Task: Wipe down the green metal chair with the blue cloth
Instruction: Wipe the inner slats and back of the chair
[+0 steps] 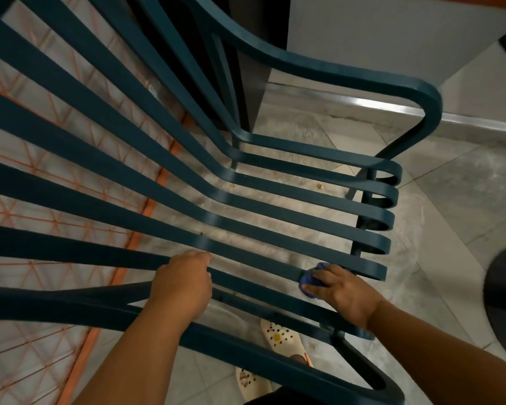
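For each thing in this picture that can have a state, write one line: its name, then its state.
Left hand: gripping a slat of the chair.
Right hand: holding the cloth, pressing it on a seat slat.
Blue cloth: bunched up under the fingers, on the slat.
Green metal chair: upright on the floor, nobody sitting on it.
Cream clogs: worn, on the tiled floor beneath the chair.

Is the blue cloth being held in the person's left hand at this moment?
No, the right hand grips the blue cloth against a chair slat; the left hand holds a slat.
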`<act>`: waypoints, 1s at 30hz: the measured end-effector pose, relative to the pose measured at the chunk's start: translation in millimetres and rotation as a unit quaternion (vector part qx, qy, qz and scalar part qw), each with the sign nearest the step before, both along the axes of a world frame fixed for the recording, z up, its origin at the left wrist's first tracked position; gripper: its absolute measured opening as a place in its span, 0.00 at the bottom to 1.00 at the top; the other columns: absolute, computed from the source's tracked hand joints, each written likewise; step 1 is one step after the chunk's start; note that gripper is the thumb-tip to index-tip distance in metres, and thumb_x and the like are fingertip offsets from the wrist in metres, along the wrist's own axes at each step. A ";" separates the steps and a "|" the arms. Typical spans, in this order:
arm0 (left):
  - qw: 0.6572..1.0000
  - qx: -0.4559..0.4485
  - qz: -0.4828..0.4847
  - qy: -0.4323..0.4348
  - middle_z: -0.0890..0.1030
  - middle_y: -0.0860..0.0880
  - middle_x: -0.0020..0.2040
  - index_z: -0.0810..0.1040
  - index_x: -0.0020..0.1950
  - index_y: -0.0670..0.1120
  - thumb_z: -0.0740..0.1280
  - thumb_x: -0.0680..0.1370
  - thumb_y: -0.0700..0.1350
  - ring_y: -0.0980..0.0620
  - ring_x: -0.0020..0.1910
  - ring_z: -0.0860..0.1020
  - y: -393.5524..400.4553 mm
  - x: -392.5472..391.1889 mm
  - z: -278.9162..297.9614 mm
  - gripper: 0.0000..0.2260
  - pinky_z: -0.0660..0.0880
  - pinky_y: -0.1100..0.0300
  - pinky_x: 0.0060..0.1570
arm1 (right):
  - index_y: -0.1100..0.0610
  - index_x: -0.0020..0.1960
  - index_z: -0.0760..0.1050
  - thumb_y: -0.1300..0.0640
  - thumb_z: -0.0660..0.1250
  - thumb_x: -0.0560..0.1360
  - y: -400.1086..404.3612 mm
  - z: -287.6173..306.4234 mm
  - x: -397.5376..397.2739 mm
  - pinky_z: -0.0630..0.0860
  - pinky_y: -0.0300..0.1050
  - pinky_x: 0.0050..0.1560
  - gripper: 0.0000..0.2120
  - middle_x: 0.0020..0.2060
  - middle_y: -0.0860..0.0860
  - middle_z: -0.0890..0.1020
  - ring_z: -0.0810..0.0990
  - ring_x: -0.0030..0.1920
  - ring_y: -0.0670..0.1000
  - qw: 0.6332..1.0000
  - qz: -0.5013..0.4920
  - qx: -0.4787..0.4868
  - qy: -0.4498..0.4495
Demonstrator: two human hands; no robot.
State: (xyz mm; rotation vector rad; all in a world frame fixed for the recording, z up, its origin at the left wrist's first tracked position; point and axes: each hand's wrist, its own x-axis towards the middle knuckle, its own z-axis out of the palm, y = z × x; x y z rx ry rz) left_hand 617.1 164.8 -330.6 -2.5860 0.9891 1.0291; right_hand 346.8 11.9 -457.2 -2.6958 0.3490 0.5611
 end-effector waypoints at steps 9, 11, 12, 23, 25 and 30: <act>1.000 0.007 0.024 -0.006 0.71 0.49 0.67 0.68 0.69 0.50 0.61 0.79 0.43 0.47 0.61 0.72 -4.3 12.0 -2.4 0.18 0.73 0.54 0.58 | 0.46 0.70 0.66 0.59 0.71 0.73 34.0 -15.2 130.6 0.70 0.49 0.64 0.28 0.67 0.52 0.68 0.69 0.66 0.57 0.997 -0.004 0.056 -0.045; 1.000 0.002 0.027 -0.005 0.69 0.49 0.69 0.65 0.71 0.50 0.62 0.79 0.42 0.47 0.64 0.71 -5.7 18.2 -3.7 0.21 0.72 0.54 0.60 | 0.47 0.70 0.67 0.59 0.71 0.73 40.2 -18.9 156.2 0.69 0.49 0.64 0.28 0.67 0.53 0.68 0.69 0.66 0.57 0.998 0.008 0.048 -0.041; 1.000 -0.001 0.026 -0.006 0.68 0.49 0.70 0.64 0.72 0.50 0.63 0.78 0.41 0.47 0.65 0.70 -6.3 21.2 -4.6 0.22 0.71 0.54 0.60 | 0.47 0.69 0.67 0.59 0.71 0.73 42.9 -21.2 166.6 0.69 0.48 0.64 0.27 0.67 0.53 0.68 0.69 0.66 0.57 0.998 0.014 0.050 -0.033; 0.997 -0.001 0.076 -0.035 0.48 0.49 0.78 0.49 0.77 0.48 0.63 0.76 0.37 0.50 0.76 0.49 -1.1 49.9 -12.2 0.34 0.54 0.53 0.72 | 0.51 0.66 0.72 0.64 0.61 0.75 57.1 -14.9 252.5 0.73 0.52 0.52 0.21 0.57 0.57 0.74 0.72 0.55 0.59 0.968 -0.140 0.131 -0.161; 0.994 -0.006 0.092 -0.052 0.48 0.50 0.78 0.49 0.77 0.48 0.64 0.76 0.38 0.51 0.76 0.49 1.5 51.5 -12.1 0.35 0.55 0.54 0.72 | 0.52 0.65 0.72 0.63 0.68 0.72 55.8 -6.4 273.4 0.74 0.52 0.53 0.22 0.58 0.57 0.75 0.73 0.56 0.58 0.941 -0.193 0.110 -0.254; 0.995 0.028 0.086 -0.037 0.46 0.49 0.78 0.47 0.78 0.48 0.64 0.77 0.38 0.50 0.76 0.51 -2.8 55.1 -16.9 0.36 0.55 0.55 0.72 | 0.52 0.65 0.70 0.62 0.75 0.68 40.8 -24.7 277.8 0.70 0.56 0.65 0.28 0.66 0.57 0.71 0.68 0.65 0.61 0.976 -0.104 0.008 -0.191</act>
